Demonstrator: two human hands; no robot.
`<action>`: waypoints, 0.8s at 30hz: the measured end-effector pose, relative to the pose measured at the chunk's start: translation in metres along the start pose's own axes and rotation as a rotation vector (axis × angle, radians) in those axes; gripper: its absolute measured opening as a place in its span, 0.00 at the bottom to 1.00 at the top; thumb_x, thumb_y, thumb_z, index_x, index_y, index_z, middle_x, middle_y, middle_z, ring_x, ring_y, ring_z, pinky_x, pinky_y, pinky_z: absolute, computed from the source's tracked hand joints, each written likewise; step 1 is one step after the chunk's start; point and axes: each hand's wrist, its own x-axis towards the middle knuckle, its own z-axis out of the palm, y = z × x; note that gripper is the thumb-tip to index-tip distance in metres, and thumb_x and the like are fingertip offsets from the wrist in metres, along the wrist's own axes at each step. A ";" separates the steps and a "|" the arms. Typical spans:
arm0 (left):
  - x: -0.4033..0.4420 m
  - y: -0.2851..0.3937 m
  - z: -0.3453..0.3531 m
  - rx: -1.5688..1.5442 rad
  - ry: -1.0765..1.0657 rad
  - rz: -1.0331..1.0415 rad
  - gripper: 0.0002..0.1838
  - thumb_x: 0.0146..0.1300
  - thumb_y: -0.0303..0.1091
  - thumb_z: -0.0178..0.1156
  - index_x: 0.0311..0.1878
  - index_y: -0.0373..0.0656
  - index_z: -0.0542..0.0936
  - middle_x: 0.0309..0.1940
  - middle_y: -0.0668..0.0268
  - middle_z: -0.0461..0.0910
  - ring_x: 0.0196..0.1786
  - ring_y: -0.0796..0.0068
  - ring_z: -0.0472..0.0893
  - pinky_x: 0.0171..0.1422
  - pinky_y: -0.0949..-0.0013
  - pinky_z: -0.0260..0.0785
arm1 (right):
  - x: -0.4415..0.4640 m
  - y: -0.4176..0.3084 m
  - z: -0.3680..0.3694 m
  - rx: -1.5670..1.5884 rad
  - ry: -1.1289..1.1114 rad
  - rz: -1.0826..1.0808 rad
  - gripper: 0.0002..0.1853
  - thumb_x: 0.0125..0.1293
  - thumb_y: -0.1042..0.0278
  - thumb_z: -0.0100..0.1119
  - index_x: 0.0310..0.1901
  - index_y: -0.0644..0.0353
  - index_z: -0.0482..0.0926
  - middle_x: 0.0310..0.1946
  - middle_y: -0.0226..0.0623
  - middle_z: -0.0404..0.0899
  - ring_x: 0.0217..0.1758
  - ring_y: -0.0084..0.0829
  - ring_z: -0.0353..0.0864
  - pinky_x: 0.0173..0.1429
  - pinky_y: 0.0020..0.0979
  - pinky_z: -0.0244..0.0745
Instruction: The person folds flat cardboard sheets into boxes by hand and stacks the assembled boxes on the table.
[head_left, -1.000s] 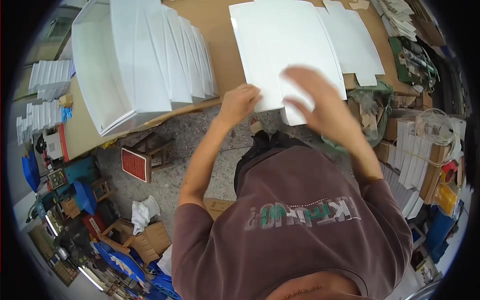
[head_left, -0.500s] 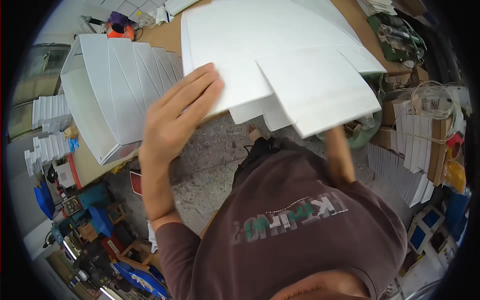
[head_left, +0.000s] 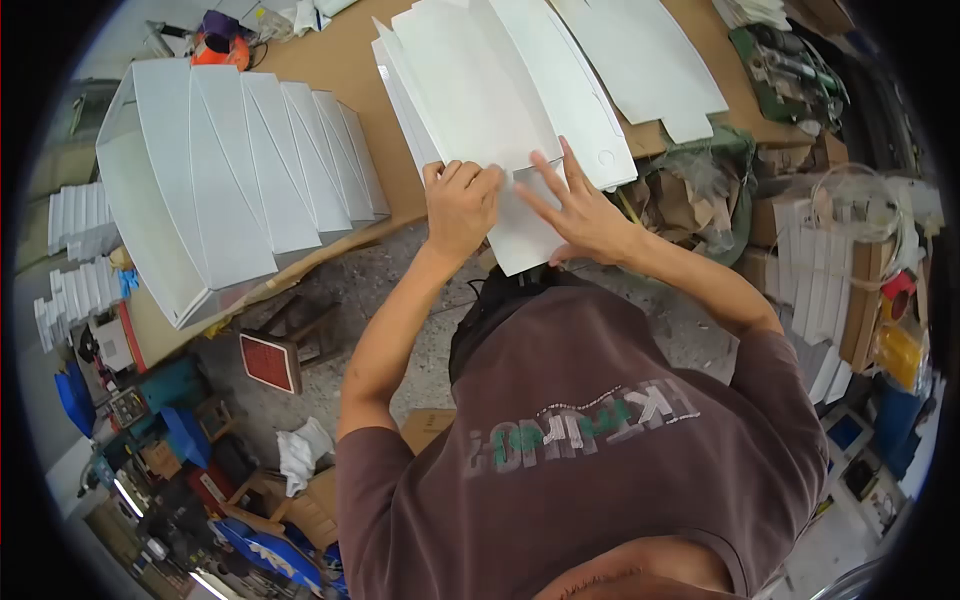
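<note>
A white cardboard box blank (head_left: 470, 90) lies in front of me, its side panels raised along the creases and its end flap (head_left: 525, 235) hanging over the table's near edge. My left hand (head_left: 462, 208) has its fingers curled over the left corner, where the panel meets the flap. On the right of the same fold is my right hand (head_left: 585, 215), fingers spread and touching the cardboard near the flap. Beneath the blank, more white cardboard (head_left: 590, 110) sticks out to the right. Another flat white sheet (head_left: 650, 65) rests farther right.
Nested white box shells (head_left: 230, 170) stand along the table (head_left: 395, 200) at left. A red-topped stool (head_left: 268, 362) is below it. To the right are a green bag of scraps (head_left: 690, 195) and bundled white cardboard (head_left: 820, 270). A green tool (head_left: 785, 75) sits at the back right.
The large white sheet held up before has come down onto the table, showing raised side panels. My right hand has come out from underneath it. My left hand has shifted right to the fold.
</note>
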 end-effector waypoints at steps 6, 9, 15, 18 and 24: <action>0.009 -0.011 -0.018 -0.194 -0.189 0.095 0.07 0.60 0.34 0.68 0.38 0.44 0.83 0.24 0.69 0.75 0.32 0.69 0.74 0.46 0.60 0.58 | 0.045 0.024 -0.011 0.180 -0.083 0.280 0.14 0.64 0.65 0.61 0.46 0.62 0.72 0.42 0.51 0.81 0.53 0.59 0.81 0.45 0.48 0.83; -0.011 -0.016 0.010 0.040 0.009 0.018 0.07 0.61 0.34 0.67 0.39 0.44 0.83 0.25 0.68 0.75 0.32 0.68 0.75 0.47 0.59 0.58 | 0.006 -0.001 0.001 0.097 -0.050 0.181 0.39 0.57 0.47 0.71 0.59 0.70 0.69 0.66 0.61 0.65 0.71 0.71 0.62 0.63 0.51 0.77; 0.008 -0.003 -0.015 -0.079 -0.179 -0.041 0.12 0.63 0.38 0.65 0.43 0.40 0.83 0.27 0.65 0.76 0.35 0.66 0.77 0.49 0.56 0.59 | -0.008 -0.004 -0.003 0.006 -0.112 0.037 0.51 0.50 0.47 0.76 0.74 0.57 0.63 0.76 0.59 0.51 0.76 0.76 0.50 0.74 0.55 0.66; 0.021 -0.002 -0.030 -0.290 -0.225 -0.046 0.14 0.64 0.38 0.66 0.48 0.39 0.81 0.33 0.62 0.78 0.37 0.63 0.77 0.49 0.57 0.60 | 0.043 0.038 -0.001 0.497 0.056 0.517 0.18 0.62 0.57 0.69 0.53 0.48 0.82 0.58 0.45 0.80 0.57 0.59 0.77 0.49 0.51 0.78; 0.005 -0.008 0.013 0.096 0.015 0.052 0.14 0.59 0.37 0.70 0.39 0.39 0.77 0.33 0.58 0.74 0.38 0.55 0.74 0.49 0.55 0.61 | 0.048 0.020 0.014 -0.026 0.404 0.418 0.20 0.61 0.49 0.70 0.41 0.59 0.81 0.58 0.55 0.79 0.62 0.62 0.73 0.61 0.51 0.71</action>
